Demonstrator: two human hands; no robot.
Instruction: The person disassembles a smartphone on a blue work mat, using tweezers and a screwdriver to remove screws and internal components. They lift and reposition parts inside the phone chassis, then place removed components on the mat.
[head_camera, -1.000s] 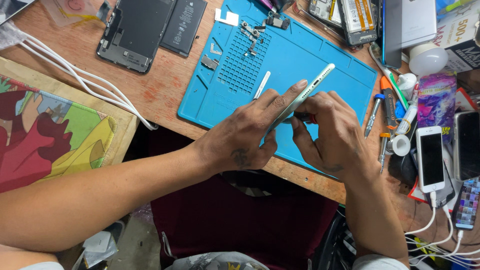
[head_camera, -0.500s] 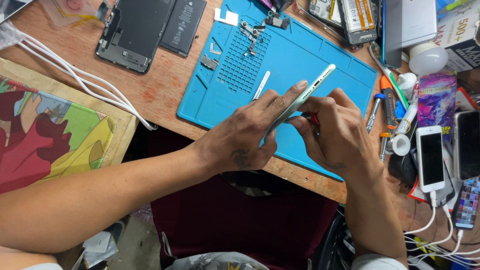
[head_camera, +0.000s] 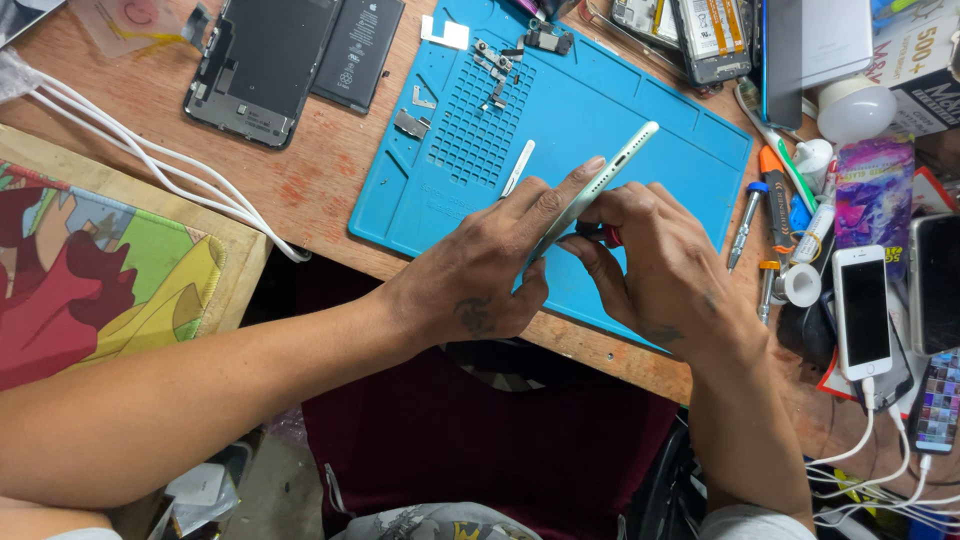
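Left hand grips a white phone edge-on; right hand pinches a red-handled tool.

We see our left hand gripping a thin white phone edge-up over a blue mat on the wooden table. Our right hand pinches a small red tool against the phone's lower edge.

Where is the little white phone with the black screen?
In the head view, the white phone lies face up on the right side of the desk, right of the blue mat and just past the right hand, with a white cable plugged into its bottom.
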